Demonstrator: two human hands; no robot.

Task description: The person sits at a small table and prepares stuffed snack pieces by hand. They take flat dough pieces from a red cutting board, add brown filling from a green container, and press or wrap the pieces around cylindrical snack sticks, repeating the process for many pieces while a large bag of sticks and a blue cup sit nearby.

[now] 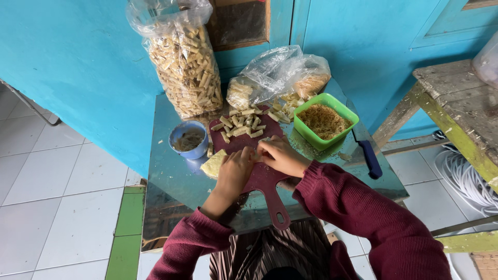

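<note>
"What are your hands doing?"

"My left hand (236, 170) and my right hand (277, 154) are close together on the board (264, 179). The fingers of both are bent and pinched in, with the tips almost touching. They are bunched over a small pale roll (265, 140). My fingers hide most of it, so I cannot tell how tight I hold it."

"Where is the board?"

"It is dark red, flat on the shiny table (176, 181), with its handle pointing near, at me. My hands are at its middle."

"What else is on the board?"

"A heap of little rolls (239, 125) at the far end, well apart from my fingers."

"And by your left hand?"

"A pale flat wrapper (213, 164) lies just left of it, partly on the table. A bit farther left is a blue bowl (189, 139) with something wet and grey in it."

"And on the right?"

"A green tub (325, 120) of brown crumbly filling, just past my right hand. A knife (369, 158) with a blue handle lies right of it, near the table edge."

"What is at the back?"

"A tall clear bag (182, 62) full of rolls on the left, and a lower open bag (280, 72) on the right, both against the blue wall (78, 67)."
</note>
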